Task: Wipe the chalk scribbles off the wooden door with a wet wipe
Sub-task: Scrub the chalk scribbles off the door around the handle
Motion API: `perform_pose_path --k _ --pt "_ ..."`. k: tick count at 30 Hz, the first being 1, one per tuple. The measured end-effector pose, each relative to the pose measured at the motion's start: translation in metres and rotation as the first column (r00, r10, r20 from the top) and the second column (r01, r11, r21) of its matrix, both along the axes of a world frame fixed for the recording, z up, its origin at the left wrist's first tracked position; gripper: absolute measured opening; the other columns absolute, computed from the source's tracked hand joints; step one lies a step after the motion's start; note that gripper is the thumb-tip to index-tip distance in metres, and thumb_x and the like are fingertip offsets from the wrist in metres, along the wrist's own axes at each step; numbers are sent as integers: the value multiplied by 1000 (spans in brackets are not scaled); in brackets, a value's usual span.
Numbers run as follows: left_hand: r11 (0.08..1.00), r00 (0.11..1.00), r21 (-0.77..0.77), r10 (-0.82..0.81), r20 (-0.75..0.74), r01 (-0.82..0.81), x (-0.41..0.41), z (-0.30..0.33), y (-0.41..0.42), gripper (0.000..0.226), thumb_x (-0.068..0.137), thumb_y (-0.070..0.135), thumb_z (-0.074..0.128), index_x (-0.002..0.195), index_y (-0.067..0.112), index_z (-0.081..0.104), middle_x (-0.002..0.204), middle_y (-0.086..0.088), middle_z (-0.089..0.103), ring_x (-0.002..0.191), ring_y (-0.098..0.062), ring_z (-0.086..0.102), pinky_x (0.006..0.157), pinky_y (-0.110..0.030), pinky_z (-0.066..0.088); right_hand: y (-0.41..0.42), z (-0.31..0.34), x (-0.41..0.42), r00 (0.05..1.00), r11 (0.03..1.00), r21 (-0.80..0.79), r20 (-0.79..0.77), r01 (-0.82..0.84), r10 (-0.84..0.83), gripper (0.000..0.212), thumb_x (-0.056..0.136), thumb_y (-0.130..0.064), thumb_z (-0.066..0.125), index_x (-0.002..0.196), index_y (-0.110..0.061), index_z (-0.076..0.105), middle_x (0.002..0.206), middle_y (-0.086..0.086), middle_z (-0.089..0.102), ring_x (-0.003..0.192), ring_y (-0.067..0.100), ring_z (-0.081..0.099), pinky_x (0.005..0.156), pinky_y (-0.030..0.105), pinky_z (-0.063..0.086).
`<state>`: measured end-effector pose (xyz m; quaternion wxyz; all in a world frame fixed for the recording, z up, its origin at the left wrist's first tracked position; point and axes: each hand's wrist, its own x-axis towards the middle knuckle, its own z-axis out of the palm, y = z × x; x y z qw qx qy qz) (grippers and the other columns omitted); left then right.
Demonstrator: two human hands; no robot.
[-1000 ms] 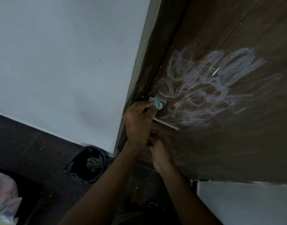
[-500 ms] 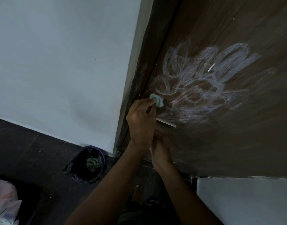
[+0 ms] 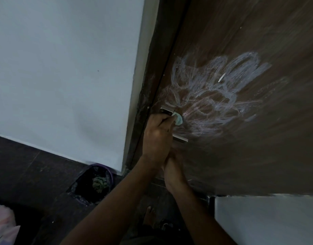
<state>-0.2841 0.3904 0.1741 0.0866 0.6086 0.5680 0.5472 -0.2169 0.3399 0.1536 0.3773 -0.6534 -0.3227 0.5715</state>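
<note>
At about 8 o'clock on the dark floor I can see a round purple-rimmed bin lined with a black bag (image 3: 93,184), tucked against the pale grey wall (image 3: 63,68). My left hand (image 3: 156,137) comes next, its grip pinched round a small crumpled pale-green wet wipe (image 3: 178,119), which it presses against the dark brown wooden door (image 3: 258,156) right at the 7 o'clock edge of the whitish chalk scribbles (image 3: 215,96). The wipe sits just beside the silver metal door handle (image 3: 167,110), partly hidden by my fingers. My right hand (image 3: 173,168) is tucked below and behind the left one, touching it, and I honestly can't tell what its grip is doing. The scribbles spread across the door toward 2 o'clock.
</note>
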Motion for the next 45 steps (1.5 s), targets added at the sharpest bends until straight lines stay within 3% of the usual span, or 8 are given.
perform_pose_path --k 7,14,19,25,30,39,42,45 --pt "968 940 -135 238 244 -210 -23 8 -7 19 82 -3 74 100 4 79 94 -9 73 81 -11 66 76 1 43 1 27 -3 979 993 95 199 -69 49 28 94 -4 59 73 -18 72 63 0 69 58 17 59 56 32 47" --pt "981 961 -151 155 228 -123 -26 5 -9 19 83 6 78 101 11 78 92 0 76 80 -2 67 77 2 42 14 68 -11 694 767 571 679 -292 -241 21 93 -12 67 112 -16 72 104 -7 70 88 -4 64 76 6 51" --pt "986 941 -166 64 333 -8 -29 12 -7 22 85 11 77 106 16 77 95 18 70 85 13 66 77 1 45 39 76 -12 551 767 453 820 -454 -158 29 94 -11 67 122 -4 70 116 12 69 108 25 65 93 33 55" --pt "965 956 -253 15 292 62 -42 7 -12 27 94 20 63 119 27 72 110 17 73 98 13 64 83 0 44 39 67 -25 433 876 358 879 -323 -200 23 95 -38 63 95 -19 77 87 0 76 97 19 66 97 48 45" --pt "966 933 -254 49 357 46 -43 8 -18 32 95 17 58 124 30 64 103 27 70 98 15 62 78 3 42 47 67 -20 831 889 457 503 -23 -238 12 90 -24 73 86 -15 78 70 -2 74 65 17 71 71 50 60" --pt "945 902 -326 162 401 -25 -40 3 -29 25 95 16 61 113 30 71 99 33 66 95 15 61 76 0 43 48 51 -19 627 909 400 740 -119 -244 16 92 -27 69 105 -21 77 95 -2 77 94 21 70 91 43 52" --pt "929 899 -370 183 397 -26 -39 -4 -34 24 96 18 58 112 31 71 99 30 67 96 15 60 78 -3 46 47 51 -9 749 886 458 610 -65 -260 15 90 -28 73 101 -19 77 89 -6 77 85 14 72 91 47 54" --pt "908 895 -420 187 406 1 -36 -9 -37 26 98 14 56 112 29 72 94 35 65 86 19 60 69 0 44 51 56 -3 830 774 631 404 52 -385 19 86 -20 78 103 -12 77 87 -10 75 80 -1 73 74 25 62"
